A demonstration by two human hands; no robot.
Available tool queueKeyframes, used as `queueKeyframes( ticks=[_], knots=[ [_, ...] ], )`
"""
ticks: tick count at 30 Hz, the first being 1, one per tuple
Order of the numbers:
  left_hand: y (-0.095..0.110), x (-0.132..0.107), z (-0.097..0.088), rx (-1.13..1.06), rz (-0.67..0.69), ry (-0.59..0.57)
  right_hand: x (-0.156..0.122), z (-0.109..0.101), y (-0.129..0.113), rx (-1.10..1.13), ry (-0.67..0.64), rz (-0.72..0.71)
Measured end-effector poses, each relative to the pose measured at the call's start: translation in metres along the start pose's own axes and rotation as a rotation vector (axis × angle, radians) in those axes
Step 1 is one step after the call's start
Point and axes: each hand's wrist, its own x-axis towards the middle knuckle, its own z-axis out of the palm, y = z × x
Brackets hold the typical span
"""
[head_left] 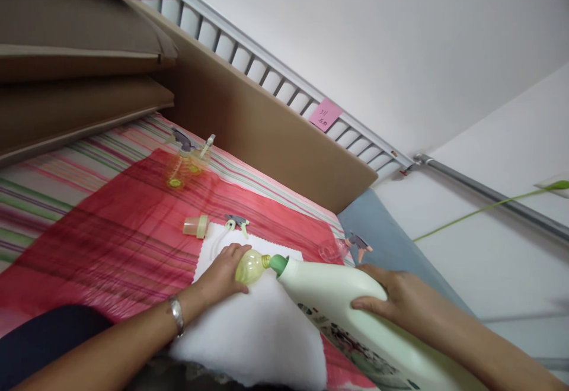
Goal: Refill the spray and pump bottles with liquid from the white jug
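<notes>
My left hand [226, 269] is wrapped round a small clear yellow bottle [252, 268], with its neck turned to the right. In my right hand [393, 296] is a large pale green detergent bottle [340, 287], tipped so that its green spout [278, 264] meets the small bottle's mouth. Whether liquid flows cannot be made out. Under both lies a white cloth [253, 335]. A loose spray head [237, 223] with a thin tube rests at the cloth's far edge, beside a clear cup with a yellowish rim [195, 226].
Two spray bottles [182, 163] stand at the back left on a red plastic sheet [120, 219]. Another clear spray bottle [333, 250] lies at the right. Brown cushions [84, 29] are stacked on the left; a brown board [267, 118] backs against a slatted rail.
</notes>
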Motion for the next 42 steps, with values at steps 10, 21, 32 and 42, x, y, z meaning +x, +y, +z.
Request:
queueKeyframes(
  ticks=[10,21,32,42],
  knots=[
    [0.0000,0.0003,0.0008,0.022,-0.002,0.004,0.0011,0.0014,0.0025,-0.023,0.023,-0.020],
    [0.0010,0.0011,-0.0002,0.020,-0.010,-0.007,0.0018,-0.0013,0.0011,-0.009,0.000,-0.015],
    [-0.0036,0.0012,0.0020,0.014,0.005,0.005,0.0030,-0.0031,-0.0005,-0.012,-0.012,-0.010],
    [-0.0034,0.0014,0.0021,0.000,0.000,0.011,0.0043,-0.0025,0.0021,-0.018,0.009,-0.028]
  ],
)
